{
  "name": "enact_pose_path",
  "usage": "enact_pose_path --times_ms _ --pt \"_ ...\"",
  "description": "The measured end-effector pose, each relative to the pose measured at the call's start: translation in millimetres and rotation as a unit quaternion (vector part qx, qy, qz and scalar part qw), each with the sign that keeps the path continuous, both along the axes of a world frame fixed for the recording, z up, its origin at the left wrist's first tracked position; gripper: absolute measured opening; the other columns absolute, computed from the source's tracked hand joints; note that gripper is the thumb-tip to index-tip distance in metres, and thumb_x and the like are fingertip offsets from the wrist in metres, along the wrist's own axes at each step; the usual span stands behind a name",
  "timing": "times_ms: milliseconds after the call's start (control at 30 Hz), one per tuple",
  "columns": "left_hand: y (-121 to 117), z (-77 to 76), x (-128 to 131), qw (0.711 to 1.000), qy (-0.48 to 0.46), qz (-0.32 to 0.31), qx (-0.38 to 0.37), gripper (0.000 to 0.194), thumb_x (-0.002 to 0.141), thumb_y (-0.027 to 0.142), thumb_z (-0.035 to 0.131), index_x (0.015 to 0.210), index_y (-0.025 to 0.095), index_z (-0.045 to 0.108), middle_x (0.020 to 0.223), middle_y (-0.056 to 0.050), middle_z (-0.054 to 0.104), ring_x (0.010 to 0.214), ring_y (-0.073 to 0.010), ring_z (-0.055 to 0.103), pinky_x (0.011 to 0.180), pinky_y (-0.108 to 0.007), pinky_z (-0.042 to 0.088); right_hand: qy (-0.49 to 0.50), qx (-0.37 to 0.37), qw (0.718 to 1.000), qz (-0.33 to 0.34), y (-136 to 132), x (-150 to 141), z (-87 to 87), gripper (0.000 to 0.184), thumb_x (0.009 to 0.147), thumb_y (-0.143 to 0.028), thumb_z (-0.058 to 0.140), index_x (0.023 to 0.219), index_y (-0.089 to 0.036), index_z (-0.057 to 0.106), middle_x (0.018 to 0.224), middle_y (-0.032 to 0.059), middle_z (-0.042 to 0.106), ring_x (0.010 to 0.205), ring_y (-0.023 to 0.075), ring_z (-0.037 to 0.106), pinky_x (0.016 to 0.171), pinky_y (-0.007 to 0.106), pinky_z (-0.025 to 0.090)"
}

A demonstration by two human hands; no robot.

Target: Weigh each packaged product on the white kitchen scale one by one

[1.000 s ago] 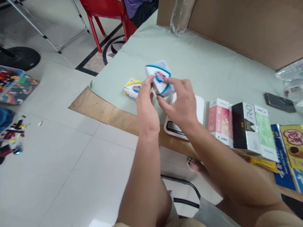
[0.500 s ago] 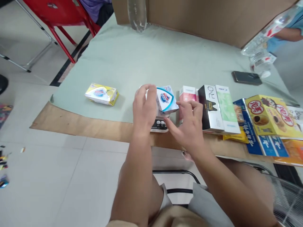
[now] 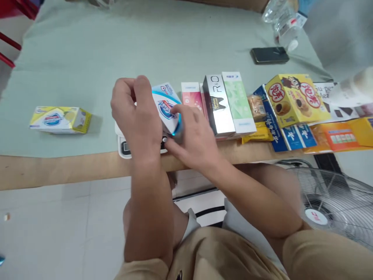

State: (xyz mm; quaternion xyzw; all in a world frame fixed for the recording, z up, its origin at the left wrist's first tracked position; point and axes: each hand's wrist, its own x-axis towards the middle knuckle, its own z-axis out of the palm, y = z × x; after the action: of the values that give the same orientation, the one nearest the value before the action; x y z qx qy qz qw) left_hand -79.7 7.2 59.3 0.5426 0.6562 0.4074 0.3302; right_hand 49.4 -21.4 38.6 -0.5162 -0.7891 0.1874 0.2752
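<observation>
A white and blue soap box (image 3: pixel 166 109) is tilted above a white kitchen scale (image 3: pixel 126 151) at the table's front edge. My left hand (image 3: pixel 136 112) is closed at the box's left end, with its fingertips hidden behind the hand. From the right, my right hand (image 3: pixel 196 138) has its curled fingers on the box's printed face and its thumb by the lower corner, over the scale's buttons. Off to the left lies a yellow and white soap box (image 3: pixel 60 119), apart from both hands.
Right of my hands stand a pink box (image 3: pixel 192 95), a black and silver box (image 3: pixel 220 105) and a green and white box (image 3: pixel 239 103). Beyond them are a yellow snack box (image 3: pixel 294 99) and other packets. A phone (image 3: pixel 269 55) and plastic bottles (image 3: pixel 287 33) lie behind; a fan (image 3: pixel 335 210) stands below right.
The camera view has turned right and down, so everything sits further left. My right hand has closed in over the soap box's face, and the box is tilted more.
</observation>
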Motion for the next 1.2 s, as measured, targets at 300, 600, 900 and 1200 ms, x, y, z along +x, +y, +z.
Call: enact_pose_path --times_ms 300,600,900,1200 --pt "-63.0 43.7 97.3 0.921 0.098 -0.372 -0.06 0.025 0.09 0.042 0.063 0.105 0.023 0.064 0.105 -0.004 0.071 0.09 -0.0231 0.068 0.075 -0.038 0.056 -0.009 0.056 0.991 -0.118 -105.6 190.2 -7.9 0.044 0.076 -0.018 0.069 0.117 -0.029 0.058 0.128 0.0094 0.062 0.121 0.0329 0.066 0.096 0.053 0.059" --pt "-67.6 12.1 151.0 0.874 0.216 -0.406 -0.157 0.035 0.093 0.039 0.056 0.123 0.022 0.06 0.12 -0.01 0.07 0.113 -0.0311 0.066 0.096 -0.047 0.055 -0.112 0.098 0.958 -0.245 -114.3 212.7 -39.6 0.031 0.097 -0.015 0.058 0.124 -0.027 0.068 0.151 0.0161 0.049 0.124 0.0285 0.068 0.094 0.047 0.065" --pt "-63.3 1.8 153.9 0.84 0.216 -0.453 -0.204 0.022 0.093 0.041 0.057 0.095 0.023 0.069 0.096 -0.002 0.074 0.079 -0.0213 0.067 0.073 -0.036 0.049 -0.08 0.092 0.981 -0.152 -112.7 223.9 -36.2 0.014 0.09 -0.009 0.066 0.095 -0.022 0.064 0.083 0.0017 0.074 0.077 0.0184 0.071 0.069 0.033 0.057" --pt "-62.6 -6.4 158.0 0.847 0.169 -0.467 -0.19 0.034 0.095 0.041 0.058 0.123 0.026 0.069 0.121 -0.003 0.074 0.095 -0.0221 0.07 0.089 -0.038 0.055 -0.079 0.064 0.975 -0.2 -110.9 223.9 -40.1 0.012 0.092 -0.016 0.063 0.103 -0.022 0.065 0.094 0.0055 0.08 0.083 0.0216 0.074 0.073 0.036 0.057"
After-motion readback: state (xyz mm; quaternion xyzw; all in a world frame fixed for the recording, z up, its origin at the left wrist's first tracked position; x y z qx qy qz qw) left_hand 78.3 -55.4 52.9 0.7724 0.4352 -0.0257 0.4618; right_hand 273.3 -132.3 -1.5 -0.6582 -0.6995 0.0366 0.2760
